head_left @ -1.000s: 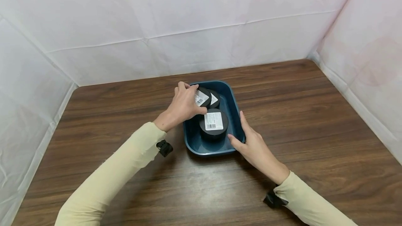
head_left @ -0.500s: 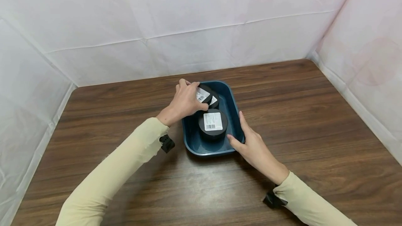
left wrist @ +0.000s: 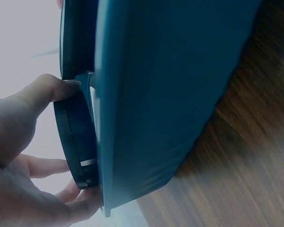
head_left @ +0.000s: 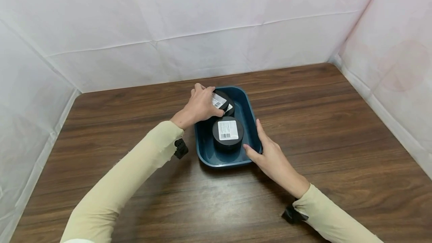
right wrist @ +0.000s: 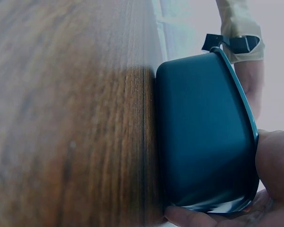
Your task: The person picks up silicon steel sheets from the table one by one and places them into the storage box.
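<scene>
A dark blue tray (head_left: 247, 113) stands on the table with three round black containers in it, each bearing a white label. My left hand (head_left: 201, 104) grips one round black container (head_left: 221, 99) at the tray's back left; in the left wrist view that container (left wrist: 75, 135) sits tilted near the rim, thumb on one side and fingers on the other. It partly covers a second container (head_left: 231, 108). The larger front container (head_left: 228, 133) sits flat. My right hand (head_left: 271, 156) holds the tray's front right corner, thumb over the rim, fingers along the outer wall (right wrist: 203, 127).
The brown wooden table (head_left: 324, 130) extends on all sides of the tray. White sheeting (head_left: 209, 29) hangs behind the table and along both sides. A black wrist camera (head_left: 181, 148) is strapped to the left sleeve.
My left hand has shifted slightly away and to the right with the gripped container, which now covers more of the second one. The right hand keeps its hold on the tray.
</scene>
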Demonstrator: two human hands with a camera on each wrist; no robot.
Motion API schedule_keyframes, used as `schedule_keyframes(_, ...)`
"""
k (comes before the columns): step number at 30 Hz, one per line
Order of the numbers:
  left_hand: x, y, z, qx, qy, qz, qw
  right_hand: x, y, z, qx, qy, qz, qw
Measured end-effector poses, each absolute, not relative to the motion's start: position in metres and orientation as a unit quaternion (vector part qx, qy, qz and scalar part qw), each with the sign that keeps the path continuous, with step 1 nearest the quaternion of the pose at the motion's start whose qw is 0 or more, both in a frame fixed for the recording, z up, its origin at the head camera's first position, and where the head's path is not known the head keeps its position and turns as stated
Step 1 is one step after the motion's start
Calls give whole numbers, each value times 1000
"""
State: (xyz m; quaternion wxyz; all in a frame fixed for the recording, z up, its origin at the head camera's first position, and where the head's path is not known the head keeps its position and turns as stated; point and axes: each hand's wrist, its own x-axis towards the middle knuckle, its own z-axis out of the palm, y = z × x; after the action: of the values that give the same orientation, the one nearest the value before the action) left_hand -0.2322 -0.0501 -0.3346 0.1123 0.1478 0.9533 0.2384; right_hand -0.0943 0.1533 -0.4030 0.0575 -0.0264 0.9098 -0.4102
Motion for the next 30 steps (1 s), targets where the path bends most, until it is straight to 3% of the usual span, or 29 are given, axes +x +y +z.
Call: schedule_keyframes(30, -248, -44, -334, 182, 958, 181, 125, -93, 151, -402, -28, 913, -405, 50)
